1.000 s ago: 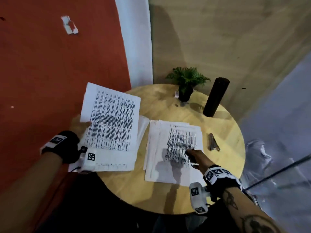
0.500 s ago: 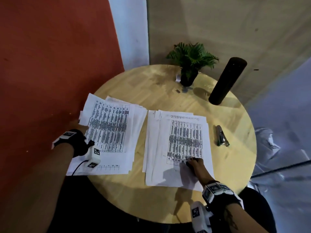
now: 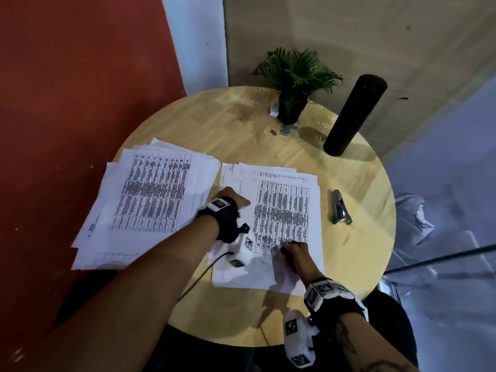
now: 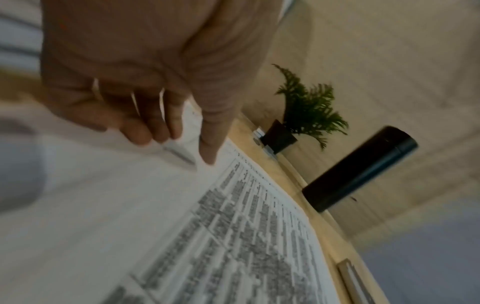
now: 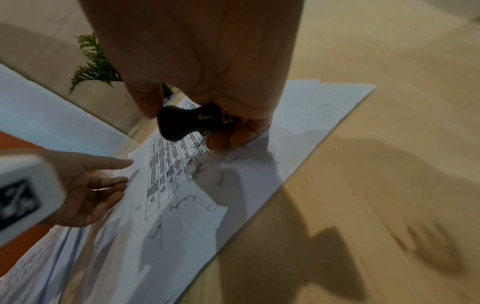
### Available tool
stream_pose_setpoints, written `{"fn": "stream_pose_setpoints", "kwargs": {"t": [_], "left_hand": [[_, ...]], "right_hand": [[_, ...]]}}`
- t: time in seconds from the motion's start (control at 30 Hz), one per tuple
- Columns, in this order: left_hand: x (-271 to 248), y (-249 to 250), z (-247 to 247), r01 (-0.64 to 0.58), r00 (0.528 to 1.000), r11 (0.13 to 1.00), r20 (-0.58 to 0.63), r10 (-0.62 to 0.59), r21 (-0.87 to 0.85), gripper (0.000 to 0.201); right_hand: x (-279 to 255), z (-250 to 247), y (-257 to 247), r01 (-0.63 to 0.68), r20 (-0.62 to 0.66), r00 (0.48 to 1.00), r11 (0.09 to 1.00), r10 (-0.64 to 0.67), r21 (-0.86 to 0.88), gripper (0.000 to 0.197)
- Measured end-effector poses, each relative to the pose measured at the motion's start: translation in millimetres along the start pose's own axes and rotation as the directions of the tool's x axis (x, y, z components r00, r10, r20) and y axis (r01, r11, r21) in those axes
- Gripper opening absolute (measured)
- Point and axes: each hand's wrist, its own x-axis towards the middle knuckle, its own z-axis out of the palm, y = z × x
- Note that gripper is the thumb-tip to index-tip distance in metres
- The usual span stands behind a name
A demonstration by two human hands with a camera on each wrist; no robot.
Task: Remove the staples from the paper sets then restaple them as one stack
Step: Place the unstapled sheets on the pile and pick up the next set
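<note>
Two loose piles of printed sheets lie on the round wooden table (image 3: 354,264): the left pile (image 3: 153,194) and the right pile (image 3: 281,205). My left hand (image 3: 232,201) reaches across to the right pile's left edge; in the left wrist view its index fingertip (image 4: 207,156) touches the paper and the other fingers are nearly straight. My right hand (image 3: 294,249) rests low on the right pile and grips a black staple remover (image 5: 187,123). Several pulled staples (image 5: 182,202) lie loose on that sheet. A stapler (image 3: 340,210) lies right of the piles, untouched.
A small potted fern (image 3: 294,84) and a tall black cylinder (image 3: 354,114) stand at the table's far side, with small bits (image 3: 284,130) by the pot. The left pile overhangs the table's left edge. Bare wood shows beyond the piles and at the near edge.
My left hand has laid the left pile down, let it go, and crossed right to the right pile's edge. My right hand stays on the right pile with the staple remover.
</note>
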Motion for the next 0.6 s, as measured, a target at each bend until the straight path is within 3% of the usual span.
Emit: {"fn": "stream_pose_setpoints", "kwargs": {"t": [0.1, 0.17, 0.3, 0.4, 0.47, 0.6], "left_hand": [[1, 10, 18, 0.087, 0.995, 0.994, -0.042, -0.090, -0.073, 0.047], [1, 15, 23, 0.094, 0.995, 0.995, -0.038, -0.096, -0.043, 0.043], [8, 20, 26, 0.080, 0.994, 0.993, -0.061, -0.086, -0.087, 0.042], [15, 19, 23, 0.029, 0.991, 0.977, -0.120, -0.055, -0.210, 0.055], [23, 8, 24, 0.058, 0.994, 0.965, -0.078, -0.081, -0.256, 0.058], [39, -20, 26, 0.138, 0.990, 0.929, 0.079, -0.118, -0.344, 0.088]], "right_hand": [[-1, 2, 0, -0.008, 0.017, 1.000, 1.000, 0.008, -0.008, 0.010], [-1, 1, 1, -0.011, 0.028, 1.000, 1.000, 0.011, 0.012, 0.017], [-2, 0, 1, 0.003, 0.050, 0.999, 1.000, -0.004, 0.012, 0.014], [-2, 1, 2, 0.022, 0.060, 0.998, 0.999, -0.024, 0.025, 0.016], [-3, 0, 0, 0.029, 0.064, 0.997, 0.999, -0.031, 0.038, 0.020], [-6, 0, 0, 0.013, 0.066, 0.998, 0.999, -0.017, 0.049, 0.009]]}}
